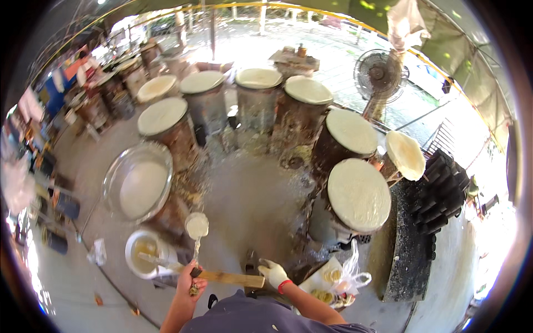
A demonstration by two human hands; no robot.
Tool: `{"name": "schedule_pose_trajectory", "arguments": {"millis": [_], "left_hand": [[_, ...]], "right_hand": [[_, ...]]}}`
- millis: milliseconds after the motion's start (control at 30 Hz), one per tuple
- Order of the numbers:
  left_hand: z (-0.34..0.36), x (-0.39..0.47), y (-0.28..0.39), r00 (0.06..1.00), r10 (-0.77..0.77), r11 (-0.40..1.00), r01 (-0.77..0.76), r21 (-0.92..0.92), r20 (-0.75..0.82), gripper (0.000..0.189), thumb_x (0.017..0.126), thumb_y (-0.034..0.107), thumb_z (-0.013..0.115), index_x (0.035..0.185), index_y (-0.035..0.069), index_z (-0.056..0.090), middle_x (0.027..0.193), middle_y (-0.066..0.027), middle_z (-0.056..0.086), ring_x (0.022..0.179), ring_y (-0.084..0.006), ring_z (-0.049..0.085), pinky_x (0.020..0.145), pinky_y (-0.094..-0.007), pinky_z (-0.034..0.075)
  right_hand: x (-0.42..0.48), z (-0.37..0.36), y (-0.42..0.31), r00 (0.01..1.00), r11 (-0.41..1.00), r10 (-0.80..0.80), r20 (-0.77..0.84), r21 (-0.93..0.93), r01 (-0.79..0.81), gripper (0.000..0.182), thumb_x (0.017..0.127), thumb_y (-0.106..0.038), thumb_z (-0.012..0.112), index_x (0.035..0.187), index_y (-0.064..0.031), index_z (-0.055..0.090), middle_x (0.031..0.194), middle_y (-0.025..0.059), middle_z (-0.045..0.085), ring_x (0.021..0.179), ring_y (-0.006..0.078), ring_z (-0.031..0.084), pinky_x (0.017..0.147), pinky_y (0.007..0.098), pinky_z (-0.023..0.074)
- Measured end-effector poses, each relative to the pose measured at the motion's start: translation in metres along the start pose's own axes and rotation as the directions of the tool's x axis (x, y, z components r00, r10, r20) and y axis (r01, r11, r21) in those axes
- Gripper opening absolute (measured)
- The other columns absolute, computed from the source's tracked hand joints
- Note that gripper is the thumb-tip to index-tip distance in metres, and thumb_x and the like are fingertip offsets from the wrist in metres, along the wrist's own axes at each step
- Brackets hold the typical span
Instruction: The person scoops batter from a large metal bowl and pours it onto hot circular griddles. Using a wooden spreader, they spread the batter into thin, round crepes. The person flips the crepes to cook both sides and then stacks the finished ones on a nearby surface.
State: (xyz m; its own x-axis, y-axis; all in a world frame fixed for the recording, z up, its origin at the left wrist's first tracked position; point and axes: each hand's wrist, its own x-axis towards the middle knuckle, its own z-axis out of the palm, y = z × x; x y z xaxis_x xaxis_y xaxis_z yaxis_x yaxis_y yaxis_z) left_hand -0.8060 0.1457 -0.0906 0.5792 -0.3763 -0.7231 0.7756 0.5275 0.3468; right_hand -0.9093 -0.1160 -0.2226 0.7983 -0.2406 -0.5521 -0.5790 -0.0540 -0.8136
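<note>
In my left hand (193, 281) are the handle of a ladle (197, 225), its bowl full of pale batter, and a flat wooden paddle (231, 278) lying crosswise. The paddle's narrow end reaches over a white bucket (130, 254) with yellowish liquid. My right hand (272, 272), in a whitish glove with a red band at the wrist, is beside the paddle's wide end, fingers apart, holding nothing. Ahead on the left, a large metal basin (143, 189) holds white batter. Round drum stoves with pale, batter-coated tops, such as the near right one (359, 195), form an arc around me.
A plastic bag with containers (354, 277) lies at my lower right. Black cylindrical briquettes (441, 187) are piled beyond a dark board (408, 249). A standing fan (378, 75) is behind the stoves. A person (88, 73) is at the far left.
</note>
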Motion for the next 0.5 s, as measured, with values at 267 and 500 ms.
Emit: {"name": "schedule_pose_trajectory", "arguments": {"millis": [267,500], "left_hand": [[0.159,0.138,0.118,0.997,-0.073,0.981,0.074,0.177,-0.012,0.027,0.090,0.034,0.057,0.082,0.008,0.052,0.062,-0.0018,0.049,0.038,-0.0076,0.038,0.036,-0.0224,0.033],[0.262,0.277,0.215,0.999,-0.045,0.974,0.049,0.221,-0.026,0.027,0.090,0.034,0.057,0.082,0.009,0.051,0.062,-0.0014,0.049,0.038,-0.0079,0.039,0.035,-0.0234,0.034]], "right_hand": [[0.206,-0.090,-0.169,0.996,0.997,-0.054,-0.070,0.049,0.058,0.048,0.085,-0.026,0.057,0.128,-0.0043,0.052,0.077,0.0054,0.063,0.065,0.0112,0.056,0.059,0.0268,0.0462],[0.364,-0.177,-0.325,0.980,0.935,-0.027,-0.199,0.343,0.096,0.037,0.089,-0.018,0.055,0.124,-0.0064,0.056,0.074,-0.0010,0.058,0.055,0.0059,0.046,0.048,0.0216,0.0370]]}}
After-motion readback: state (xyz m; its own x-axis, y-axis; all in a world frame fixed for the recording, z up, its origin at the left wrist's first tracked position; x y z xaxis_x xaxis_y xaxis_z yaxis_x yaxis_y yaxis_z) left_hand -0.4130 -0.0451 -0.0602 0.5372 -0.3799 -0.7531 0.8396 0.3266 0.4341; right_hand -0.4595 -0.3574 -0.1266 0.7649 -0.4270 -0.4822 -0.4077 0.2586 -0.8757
